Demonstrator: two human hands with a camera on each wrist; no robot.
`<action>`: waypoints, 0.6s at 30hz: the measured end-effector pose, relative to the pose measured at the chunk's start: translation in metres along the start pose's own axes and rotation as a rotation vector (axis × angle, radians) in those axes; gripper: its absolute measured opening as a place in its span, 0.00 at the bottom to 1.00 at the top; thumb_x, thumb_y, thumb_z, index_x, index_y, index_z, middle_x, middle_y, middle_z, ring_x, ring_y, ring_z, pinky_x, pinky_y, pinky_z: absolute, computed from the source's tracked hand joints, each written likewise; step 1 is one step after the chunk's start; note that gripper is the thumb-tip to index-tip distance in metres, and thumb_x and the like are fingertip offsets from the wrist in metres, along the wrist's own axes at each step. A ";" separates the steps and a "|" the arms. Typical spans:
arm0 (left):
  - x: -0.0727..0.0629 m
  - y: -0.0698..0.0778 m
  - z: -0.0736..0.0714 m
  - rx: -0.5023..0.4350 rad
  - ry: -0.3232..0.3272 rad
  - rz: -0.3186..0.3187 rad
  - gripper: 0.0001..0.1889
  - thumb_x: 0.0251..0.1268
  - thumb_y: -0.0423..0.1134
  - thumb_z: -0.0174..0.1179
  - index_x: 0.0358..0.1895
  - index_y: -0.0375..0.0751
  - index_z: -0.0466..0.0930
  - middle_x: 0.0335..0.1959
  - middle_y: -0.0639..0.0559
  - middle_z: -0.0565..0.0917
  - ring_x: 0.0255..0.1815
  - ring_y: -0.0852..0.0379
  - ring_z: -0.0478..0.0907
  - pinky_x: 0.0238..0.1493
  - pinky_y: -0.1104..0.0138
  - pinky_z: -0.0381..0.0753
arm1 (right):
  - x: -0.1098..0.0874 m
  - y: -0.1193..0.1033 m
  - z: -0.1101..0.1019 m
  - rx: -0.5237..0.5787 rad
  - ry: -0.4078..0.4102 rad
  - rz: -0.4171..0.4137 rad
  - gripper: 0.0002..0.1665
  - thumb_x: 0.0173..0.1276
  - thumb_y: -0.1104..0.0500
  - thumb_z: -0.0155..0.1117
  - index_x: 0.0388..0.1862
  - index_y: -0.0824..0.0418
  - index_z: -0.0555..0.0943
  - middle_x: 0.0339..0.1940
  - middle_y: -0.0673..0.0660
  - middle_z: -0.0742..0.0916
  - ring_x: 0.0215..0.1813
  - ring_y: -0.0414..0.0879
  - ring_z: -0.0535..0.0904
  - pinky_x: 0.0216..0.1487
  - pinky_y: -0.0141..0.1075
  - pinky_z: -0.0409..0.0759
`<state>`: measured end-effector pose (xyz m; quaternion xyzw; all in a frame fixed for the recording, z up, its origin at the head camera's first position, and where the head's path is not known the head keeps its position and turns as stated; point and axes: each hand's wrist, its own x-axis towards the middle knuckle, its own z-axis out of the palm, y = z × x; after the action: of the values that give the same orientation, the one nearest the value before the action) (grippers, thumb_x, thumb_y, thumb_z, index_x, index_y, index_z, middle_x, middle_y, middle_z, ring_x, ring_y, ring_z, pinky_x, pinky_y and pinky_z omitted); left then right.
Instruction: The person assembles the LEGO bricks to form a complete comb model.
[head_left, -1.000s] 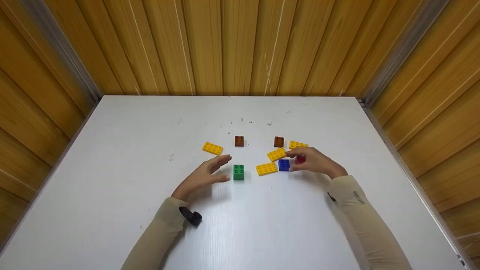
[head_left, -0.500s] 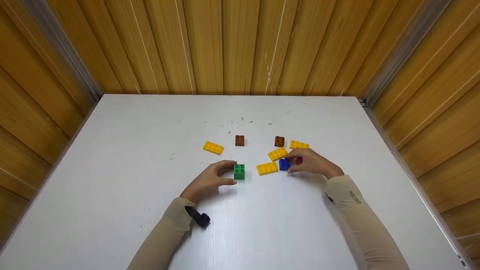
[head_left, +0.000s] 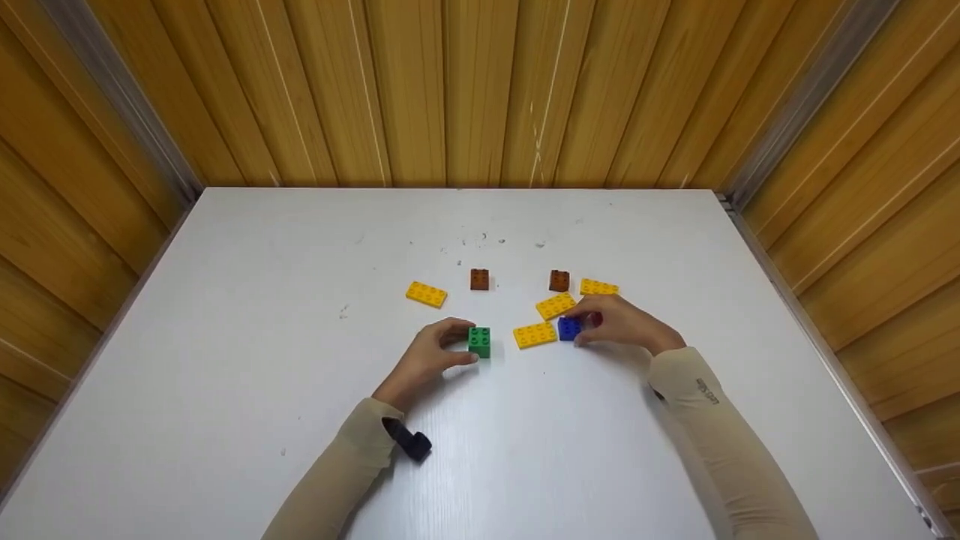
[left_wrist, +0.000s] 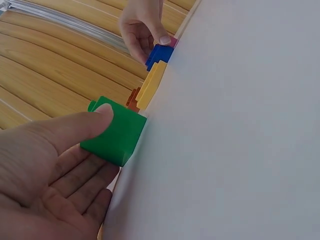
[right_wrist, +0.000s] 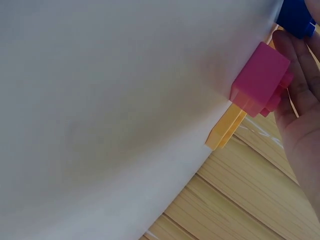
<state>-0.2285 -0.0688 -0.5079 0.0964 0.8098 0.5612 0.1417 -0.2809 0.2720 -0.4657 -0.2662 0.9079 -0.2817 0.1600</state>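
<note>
My left hand (head_left: 429, 352) pinches a green building brick (head_left: 479, 342) between thumb and fingers, and the brick stands on the white table (head_left: 480, 450). In the left wrist view the thumb presses one side of the green brick (left_wrist: 116, 132). Toward the right, my right hand (head_left: 622, 322) grips a blue brick (head_left: 568, 328) with thumb and fingertips. A pink brick (right_wrist: 261, 80) stands under that hand's palm, mostly hidden in the head view. Just left of the blue brick lies a flat yellow brick (head_left: 535, 335), with another yellow brick (head_left: 555, 305) behind it.
Two brown bricks, a left one (head_left: 479, 280) and a right one (head_left: 559, 280), stand farther back. One yellow brick (head_left: 426, 294) lies at the left, and another yellow brick (head_left: 599, 287) behind the right hand. Wood-patterned walls (head_left: 480, 90) border the table.
My left hand has moved right and closed its thumb and fingers on the green brick. My right hand has shifted slightly left and taken hold of the blue brick.
</note>
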 end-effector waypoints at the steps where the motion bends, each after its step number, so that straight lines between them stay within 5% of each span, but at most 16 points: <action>1: 0.000 0.000 0.001 -0.006 0.008 -0.005 0.27 0.54 0.36 0.70 0.59 0.44 0.76 0.56 0.50 0.81 0.60 0.52 0.76 0.68 0.57 0.70 | 0.000 0.000 0.000 0.001 -0.002 0.000 0.26 0.57 0.55 0.73 0.56 0.58 0.82 0.47 0.54 0.84 0.43 0.46 0.73 0.47 0.37 0.75; 11: -0.002 0.001 0.004 -0.009 0.035 -0.019 0.22 0.56 0.35 0.68 0.56 0.46 0.77 0.53 0.52 0.82 0.57 0.54 0.77 0.67 0.57 0.71 | -0.001 -0.001 0.000 0.031 0.009 0.060 0.26 0.57 0.53 0.73 0.55 0.57 0.82 0.46 0.53 0.84 0.43 0.47 0.74 0.47 0.35 0.75; 18: -0.002 0.000 0.003 -0.015 0.032 -0.006 0.22 0.57 0.34 0.67 0.57 0.45 0.77 0.54 0.52 0.82 0.57 0.54 0.77 0.68 0.57 0.71 | 0.001 -0.007 -0.004 0.050 0.008 0.036 0.25 0.59 0.54 0.72 0.56 0.59 0.80 0.52 0.57 0.84 0.48 0.51 0.78 0.55 0.47 0.79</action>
<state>-0.2254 -0.0663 -0.5087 0.0839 0.8081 0.5681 0.1311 -0.2804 0.2683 -0.4581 -0.2447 0.9057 -0.3026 0.1680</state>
